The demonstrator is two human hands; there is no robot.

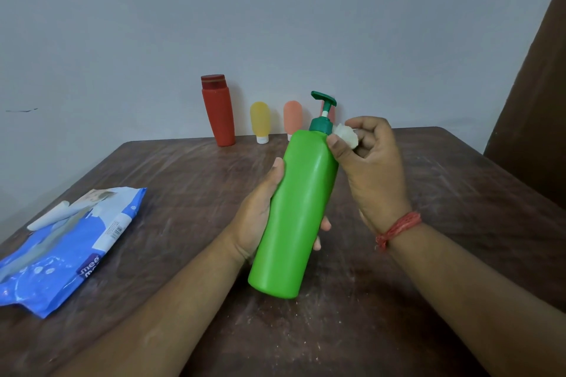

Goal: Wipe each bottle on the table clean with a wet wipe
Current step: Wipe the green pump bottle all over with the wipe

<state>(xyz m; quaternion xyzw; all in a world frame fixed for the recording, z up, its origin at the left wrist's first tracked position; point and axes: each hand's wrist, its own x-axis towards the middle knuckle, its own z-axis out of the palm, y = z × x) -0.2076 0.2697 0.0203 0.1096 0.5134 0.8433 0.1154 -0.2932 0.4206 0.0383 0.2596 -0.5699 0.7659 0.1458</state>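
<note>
left hand [260, 211] grips the green pump bottle [294, 208] mid-body, tilted above the table [428, 254]; right hand [370, 159] pinches a balled wet wipe [346, 136] at the bottle's shoulder, beside the collar. risk: pressure there may depress the pump head [324, 100] or twist the bottle loose, and the four bottles behind it remain unwiped.

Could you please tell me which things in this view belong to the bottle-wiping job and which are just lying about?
Job:
green pump bottle, held by left hand
wipe, pinched by right hand
red bottle
yellow bottle
orange bottle
pink bottle, mostly hidden
wipes pack

Lying about:
white stick on the pack
table
</note>
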